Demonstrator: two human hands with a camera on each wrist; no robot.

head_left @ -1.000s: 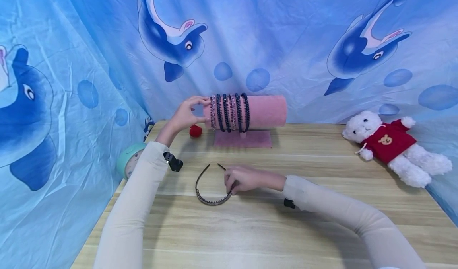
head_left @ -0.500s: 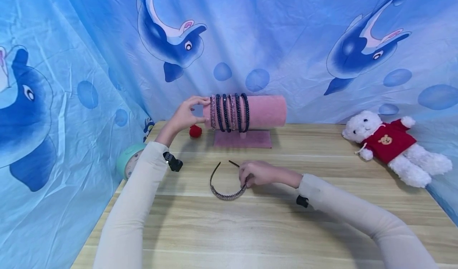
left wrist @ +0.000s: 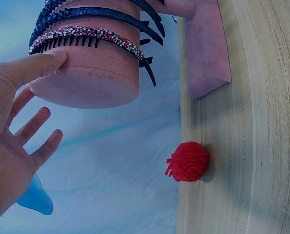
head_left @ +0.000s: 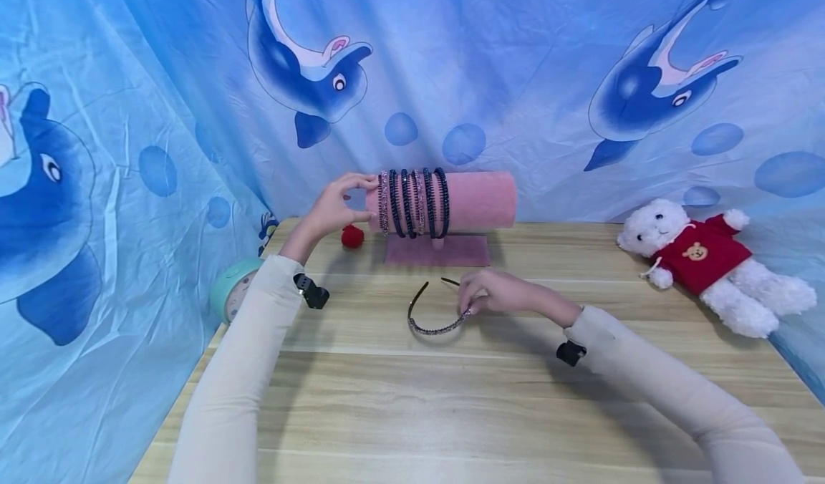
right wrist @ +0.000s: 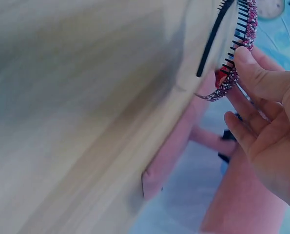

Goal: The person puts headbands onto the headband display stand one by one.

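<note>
My right hand (head_left: 491, 292) pinches a glittery pink-and-silver headband (head_left: 433, 331) by one side, above the middle of the table. In the right wrist view the headband (right wrist: 251, 27) shows comb teeth along its inner edge, with the thumb against the band. My left hand (head_left: 336, 203) holds the left end of a pink velvet headband stand (head_left: 482, 199) between thumb and forefinger. Its other fingers stand apart from the roll in the left wrist view. Several dark and glittery headbands (head_left: 406, 203) sit side by side around the roll's left half.
A red yarn ball (head_left: 351, 236) lies on the wooden table (head_left: 387, 412), left of the stand's base. At the left edge stands a mint-green clock (head_left: 225, 287). A white teddy bear (head_left: 702, 255) in a red top lies at the right. A blue dolphin-print curtain (head_left: 515, 54) hangs behind.
My right hand has moved right and a little toward the stand, carrying the glittery headband along. The left hand has stayed at the stand's end.
</note>
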